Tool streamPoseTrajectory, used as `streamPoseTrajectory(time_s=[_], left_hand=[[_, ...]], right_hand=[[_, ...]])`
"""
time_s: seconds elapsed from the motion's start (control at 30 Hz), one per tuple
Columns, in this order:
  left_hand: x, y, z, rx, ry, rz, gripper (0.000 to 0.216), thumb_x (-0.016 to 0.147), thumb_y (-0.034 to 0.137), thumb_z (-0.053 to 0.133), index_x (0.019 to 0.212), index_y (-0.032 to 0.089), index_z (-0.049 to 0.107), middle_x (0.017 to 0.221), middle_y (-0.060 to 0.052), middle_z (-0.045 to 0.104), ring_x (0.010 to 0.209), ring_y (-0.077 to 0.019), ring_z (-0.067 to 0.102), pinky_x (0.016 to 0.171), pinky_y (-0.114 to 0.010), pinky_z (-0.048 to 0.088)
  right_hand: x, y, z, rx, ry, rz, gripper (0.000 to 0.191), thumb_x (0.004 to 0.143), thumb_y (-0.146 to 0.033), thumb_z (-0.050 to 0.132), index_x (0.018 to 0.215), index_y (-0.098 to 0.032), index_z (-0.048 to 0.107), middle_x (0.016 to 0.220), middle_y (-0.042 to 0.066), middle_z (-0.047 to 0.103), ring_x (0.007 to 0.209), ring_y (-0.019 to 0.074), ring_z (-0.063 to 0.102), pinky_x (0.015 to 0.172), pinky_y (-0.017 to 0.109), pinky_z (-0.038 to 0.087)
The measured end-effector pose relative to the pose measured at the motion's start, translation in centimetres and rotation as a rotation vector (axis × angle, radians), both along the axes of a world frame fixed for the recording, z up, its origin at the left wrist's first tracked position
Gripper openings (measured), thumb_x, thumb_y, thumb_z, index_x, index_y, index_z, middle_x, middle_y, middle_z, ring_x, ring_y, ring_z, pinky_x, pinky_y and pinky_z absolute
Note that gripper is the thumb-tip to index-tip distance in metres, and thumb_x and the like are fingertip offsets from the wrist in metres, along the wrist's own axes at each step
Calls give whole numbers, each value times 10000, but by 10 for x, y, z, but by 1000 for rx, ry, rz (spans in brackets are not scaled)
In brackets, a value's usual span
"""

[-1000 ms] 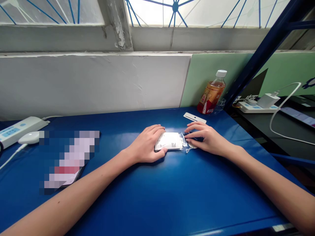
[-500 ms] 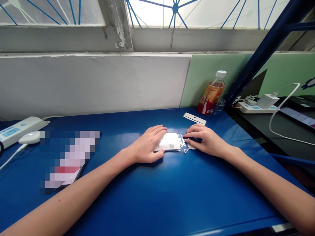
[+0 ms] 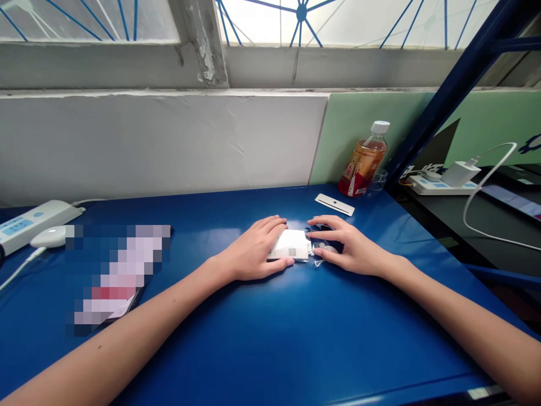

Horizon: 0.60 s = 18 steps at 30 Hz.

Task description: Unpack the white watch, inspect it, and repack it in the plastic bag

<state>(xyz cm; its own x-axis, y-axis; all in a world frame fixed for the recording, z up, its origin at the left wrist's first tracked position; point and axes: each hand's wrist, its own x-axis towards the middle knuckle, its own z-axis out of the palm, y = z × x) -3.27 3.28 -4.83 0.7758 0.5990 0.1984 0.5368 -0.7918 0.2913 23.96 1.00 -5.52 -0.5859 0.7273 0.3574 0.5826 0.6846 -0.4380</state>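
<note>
A small white packet [image 3: 292, 246] in a clear plastic bag lies flat in the middle of the blue table [image 3: 270, 338]. My left hand [image 3: 253, 252] rests on its left end, thumb under the near edge and fingers curled over the top. My right hand [image 3: 344, 248] presses on the bag's right end, where small pale round parts [image 3: 323, 247] show through the plastic. Its fingers are bent and close together on the bag.
A white strip with a hole [image 3: 334, 204] lies behind the hands. An orange drink bottle [image 3: 364, 160] stands at the back right by a blue post. A power strip [image 3: 29, 221] and white puck [image 3: 49, 237] sit far left, next to a blurred flat thing [image 3: 116, 276]. A charger and cable [image 3: 465, 172] lie on the right desk.
My right hand has slid left along the bag toward the white packet. The packet looks shorter, with more of it covered. My left hand has hardly moved.
</note>
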Motion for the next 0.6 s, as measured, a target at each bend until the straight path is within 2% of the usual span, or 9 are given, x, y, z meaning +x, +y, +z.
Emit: streamPoseTrajectory(time_s=[0.23,0.37,0.6], left_hand=[[-1,0,-2,-3,-68,-16,544,949,513,519,1346,145,463,1376,-191,537,1328,-337,454,1078,-494,399],[0,0,-1,38,-57,-9,539,941,503,532,1312,115,491,1340,-200,560,1308,-344,465,1075,-498,400],[2,-1,-1,128,-68,82,533,921,496,531,1260,85,529,1306,-214,579,1290,-365,479,1071,-518,402]], right_hand=[[-4,-1,-5,36,64,-10,291,860,-337,703,1113,-196,734,1273,153,634,1212,308,570,1020,490,491],[-6,-1,-5,87,69,-18,225,870,-304,694,1058,-193,747,1239,150,659,1201,307,574,1008,490,499],[10,6,13,118,-36,-5,198,895,-289,649,1045,-208,750,1340,131,612,1302,328,505,1091,534,420]])
